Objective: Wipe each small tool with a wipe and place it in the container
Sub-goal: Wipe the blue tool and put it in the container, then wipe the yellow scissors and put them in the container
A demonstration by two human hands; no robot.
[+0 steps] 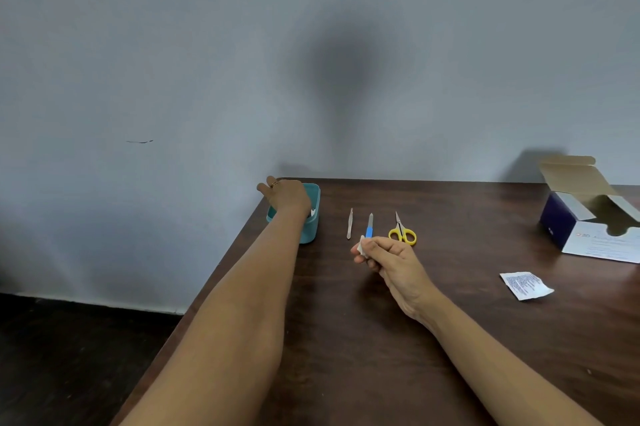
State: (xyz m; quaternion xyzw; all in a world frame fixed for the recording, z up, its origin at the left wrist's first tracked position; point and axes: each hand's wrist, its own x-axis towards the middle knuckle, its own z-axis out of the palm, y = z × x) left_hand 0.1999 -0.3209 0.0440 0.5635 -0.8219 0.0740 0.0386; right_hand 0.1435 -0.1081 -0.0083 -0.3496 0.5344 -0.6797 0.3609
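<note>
A teal container (311, 228) stands at the table's far left corner. My left hand (285, 195) hovers palm down over it, fingers spread past its rim; a small pale tool (312, 212) shows inside beside my wrist. To the right, three tools lie in a row on the table: metal tweezers (349, 224), a blue-handled nail file (370, 226) and yellow-handled scissors (401, 230). My right hand (391, 261) is just in front of the file, pinching a small white wipe (362, 249) between thumb and fingers.
The dark wooden table (381, 339) ends close to the container on the left, with the floor below. An open purple and white box (588, 217) sits at the far right. A torn white sachet (526, 285) lies in front of it.
</note>
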